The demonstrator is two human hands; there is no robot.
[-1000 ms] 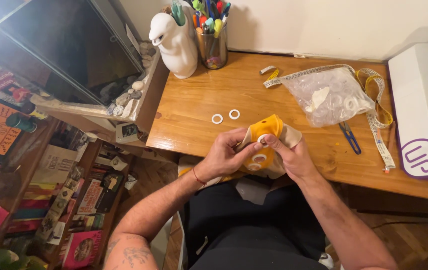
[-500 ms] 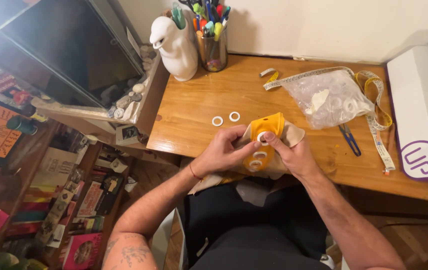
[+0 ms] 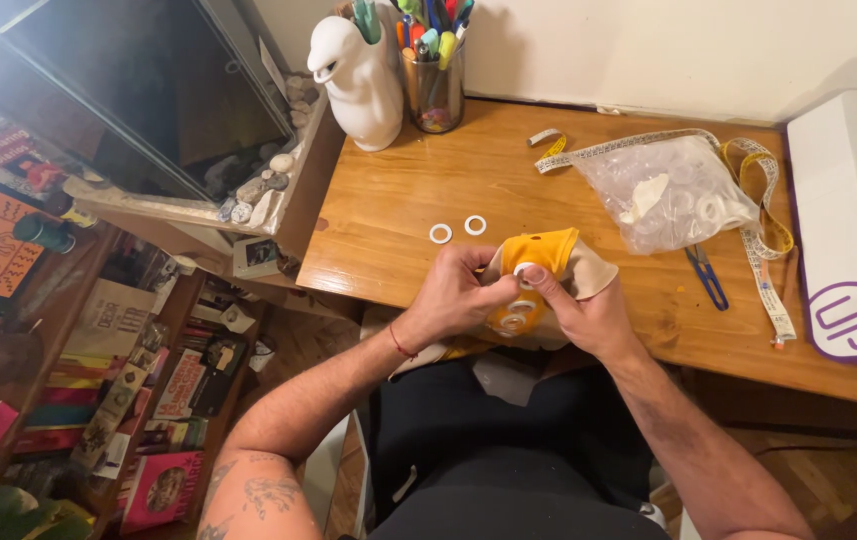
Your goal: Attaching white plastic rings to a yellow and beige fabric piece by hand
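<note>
— At the near edge of the desk (image 3: 429,200), over the lap: worked on a yellow cloth (image 3: 552,250) with both hands.

— Bigger things first?

— Noted a glass tank (image 3: 129,100) off to the left and a white box (image 3: 849,230) at the right edge. Then a clear bag (image 3: 669,195) of white parts, a white jug (image 3: 359,80) and a pen cup (image 3: 436,85) at the back. Then a tape (image 3: 764,270) looped round the bag, blue snips (image 3: 706,277) just beside it, and two loose rings (image 3: 441,233) lying near the cloth.

— And the hands?

— Left hand (image 3: 454,300) pinched shut on the cloth's left side. Right hand (image 3: 584,315) gripped the right side, thumb pressed beside a white snap (image 3: 524,270) near the top edge.

— Step in hand?

— Judged as seating that snap into the cloth; appeared well under way, with two more round pieces already showing lower down the same strip.

— Needed for any further move?

— Probably a firm, square squeeze from front and back, with the cloth kept flat and taut between the fingers. Risked a crooked fit otherwise.

— Anything hidden?

— Plenty. Underside of the cloth covered by fingers, so could not tell what backed the snap. Could not tell whether fully closed, either. Cream lining partly tucked under the right palm. Bag contents blurred through the plastic. Box cut off by the frame.
</note>
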